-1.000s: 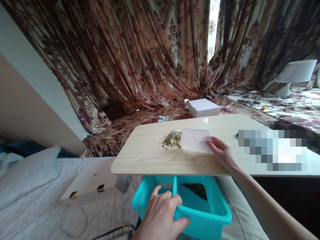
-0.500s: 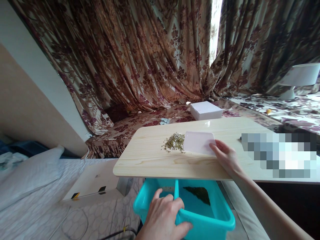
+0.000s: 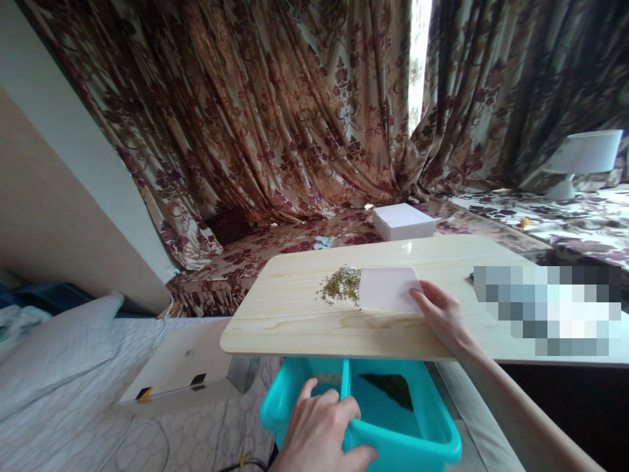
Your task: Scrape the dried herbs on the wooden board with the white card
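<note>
My right hand (image 3: 445,314) pinches the right edge of a pale, flat rectangular scraper card (image 3: 386,288) on the light wood tabletop (image 3: 289,328). The card's left edge touches a loose pile of small green dried bits (image 3: 343,285). Below the table's near edge, my left hand (image 3: 322,423) grips the near rim of a turquoise two-compartment bin (image 3: 393,439), with its fingers curled over and its thumb out in front. In the right compartment lies a dark green heap (image 3: 393,389). The left compartment holds some pale material, partly hidden by my fingers.
A blurred-out object (image 3: 555,305) lies on the table's right side. Behind stands a white box (image 3: 403,221) on the patterned cover, near a small pale blue cloth (image 3: 323,242). A flat white carton (image 3: 181,367) rests on the bed at left; a lamp (image 3: 584,157) stands far right.
The whole view has shifted slightly. The card, still in my right hand, lies a little more level against the pile. My left hand keeps its place on the bin.
</note>
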A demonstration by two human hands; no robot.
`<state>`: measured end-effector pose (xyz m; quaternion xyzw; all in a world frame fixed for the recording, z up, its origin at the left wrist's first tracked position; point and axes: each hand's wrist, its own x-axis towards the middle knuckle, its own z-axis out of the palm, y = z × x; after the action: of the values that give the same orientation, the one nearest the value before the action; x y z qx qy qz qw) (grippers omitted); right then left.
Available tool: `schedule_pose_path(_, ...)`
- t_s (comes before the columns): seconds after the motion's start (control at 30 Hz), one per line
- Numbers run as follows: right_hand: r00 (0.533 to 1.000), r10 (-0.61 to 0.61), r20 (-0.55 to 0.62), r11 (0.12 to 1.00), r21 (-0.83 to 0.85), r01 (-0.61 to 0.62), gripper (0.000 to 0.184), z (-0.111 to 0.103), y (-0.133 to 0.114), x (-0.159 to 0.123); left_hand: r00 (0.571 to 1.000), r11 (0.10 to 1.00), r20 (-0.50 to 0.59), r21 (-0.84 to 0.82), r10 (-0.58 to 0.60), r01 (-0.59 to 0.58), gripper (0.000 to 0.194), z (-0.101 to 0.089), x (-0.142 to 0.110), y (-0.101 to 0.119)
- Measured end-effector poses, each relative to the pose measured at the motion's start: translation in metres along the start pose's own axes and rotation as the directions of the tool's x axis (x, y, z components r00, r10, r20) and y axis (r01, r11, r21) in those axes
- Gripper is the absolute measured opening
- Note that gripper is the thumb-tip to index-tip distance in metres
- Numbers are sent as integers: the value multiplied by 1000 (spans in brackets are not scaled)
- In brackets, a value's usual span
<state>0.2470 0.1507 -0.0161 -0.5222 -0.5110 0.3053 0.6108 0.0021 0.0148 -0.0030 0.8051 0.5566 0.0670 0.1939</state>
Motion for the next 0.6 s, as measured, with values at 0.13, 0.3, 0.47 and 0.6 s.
schedule_pose_path(0.13,1000,1,12,1000,-28,-1,25,-1,-2,-1,1000,1000,7,-7,0,0,23,2,0,-1)
schedule_pose_path(0.3,999,-27,-25,998,-54,26,22,-2,0,0,1000,1000,10,-16,-13,13,21,0,-1,0)
schedule_pose_path(0.47,999,-41,3,999,29,41,25,0,3,1,1000,1000,7,-22,-9,9,20,-4,-2,2)
schedule_pose_path(0.6,997,-55,46,998,27,54,26,1,0,-1,1000,1000,-5,-22,-2,2,19,-3,-2,2)
